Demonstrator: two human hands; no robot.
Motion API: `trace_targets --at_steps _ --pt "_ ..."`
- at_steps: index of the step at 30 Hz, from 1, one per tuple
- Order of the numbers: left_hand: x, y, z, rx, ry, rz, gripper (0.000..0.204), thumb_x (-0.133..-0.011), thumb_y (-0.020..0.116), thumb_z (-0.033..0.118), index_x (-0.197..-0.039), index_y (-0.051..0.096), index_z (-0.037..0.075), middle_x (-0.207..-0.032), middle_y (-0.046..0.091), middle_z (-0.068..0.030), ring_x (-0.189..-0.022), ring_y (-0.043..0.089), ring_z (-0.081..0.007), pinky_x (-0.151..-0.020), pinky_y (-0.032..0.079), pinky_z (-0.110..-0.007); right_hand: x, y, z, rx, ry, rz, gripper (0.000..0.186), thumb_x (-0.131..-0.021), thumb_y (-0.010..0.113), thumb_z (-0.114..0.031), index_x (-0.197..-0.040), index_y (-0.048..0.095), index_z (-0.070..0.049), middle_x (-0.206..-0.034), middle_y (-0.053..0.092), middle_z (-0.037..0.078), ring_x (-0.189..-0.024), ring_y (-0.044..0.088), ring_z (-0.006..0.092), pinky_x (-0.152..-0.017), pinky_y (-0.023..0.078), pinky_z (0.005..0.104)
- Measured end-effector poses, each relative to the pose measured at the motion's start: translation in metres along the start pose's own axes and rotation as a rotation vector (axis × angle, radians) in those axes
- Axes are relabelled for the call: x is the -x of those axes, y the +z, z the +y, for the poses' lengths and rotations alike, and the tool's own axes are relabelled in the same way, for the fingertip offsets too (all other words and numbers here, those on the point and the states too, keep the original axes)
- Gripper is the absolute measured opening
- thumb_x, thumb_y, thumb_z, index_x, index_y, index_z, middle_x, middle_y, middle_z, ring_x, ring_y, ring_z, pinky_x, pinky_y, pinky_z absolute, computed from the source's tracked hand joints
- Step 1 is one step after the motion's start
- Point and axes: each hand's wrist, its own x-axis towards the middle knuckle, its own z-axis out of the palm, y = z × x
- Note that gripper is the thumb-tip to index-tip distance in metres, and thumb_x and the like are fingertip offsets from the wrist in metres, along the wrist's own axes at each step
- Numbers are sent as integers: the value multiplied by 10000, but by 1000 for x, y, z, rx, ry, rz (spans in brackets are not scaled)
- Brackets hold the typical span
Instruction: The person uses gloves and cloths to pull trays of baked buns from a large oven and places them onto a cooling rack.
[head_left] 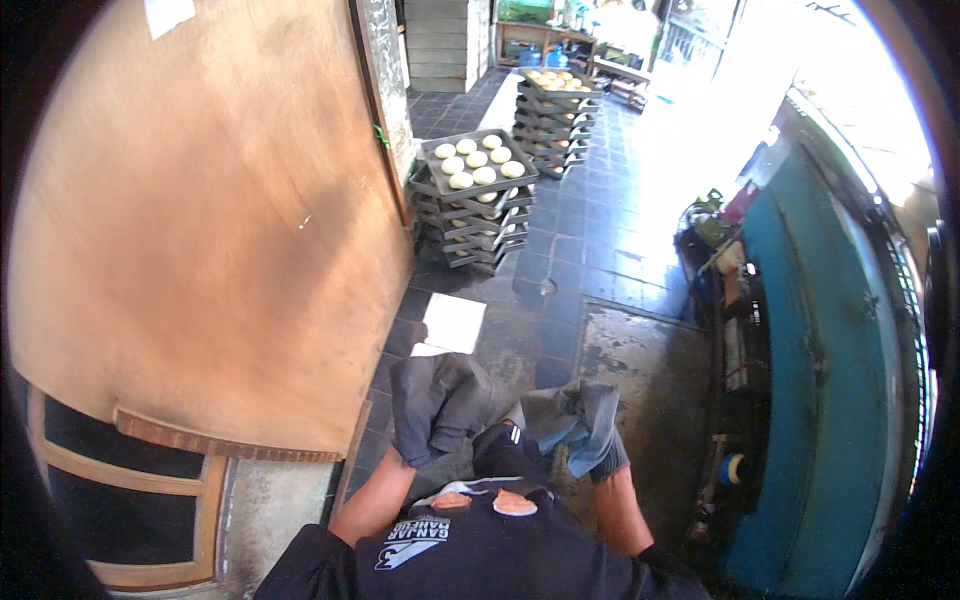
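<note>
My left hand (440, 410) is covered by a dark grey cloth (430, 395), with only the wrist and forearm bare. Over my right hand (585, 425) lies a bunched blue-grey cloth (575, 415), and a dark knitted cuff (610, 460) shows at that wrist. The cloths hide the fingers of both hands. Both hands are in front of my body, a short way apart. Beyond the left one, a white sheet (455, 325) lies on the dark tiled floor.
Ahead stands a crosswise stack of black trays (470, 215), its top tray holding several pale round dough pieces (483, 175). Farther back is a taller tray stack (553, 130) with browner buns. A wooden panel (200, 220) rises at left, a teal panel (800, 350) at right.
</note>
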Motion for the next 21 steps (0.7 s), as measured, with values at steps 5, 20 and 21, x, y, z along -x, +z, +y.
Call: trace_targets --at_steps 5,20,21 --pt "-82 -30 41 -109 130 224 350 -1073 495 328 -1165 621 15 -987 649 -83 -844 606 -179 -743 492 -308 -121 -37 -23 -205 239 314 290 -1046 585 -250 -1086 668 25 -895 700 93 -785 699 210 -739 590 347" --pt "-339 -88 63 -201 168 292 317 -1037 541 339 -1048 623 33 -859 616 -92 -732 571 -201 -638 453 -326 -362 -144 -117 518 -105 212 166 -924 754 -54 -1069 691 -5 -1056 715 100 -909 652 123 -749 540 299" --pt "-361 -95 60 -193 149 263 316 -1035 544 340 -1040 623 34 -850 613 -92 -725 568 -203 -631 450 -327 -373 -141 -124 582 -122 238 113 -930 733 -25 -1034 690 -13 -1014 711 82 -892 654 122 -737 541 293"
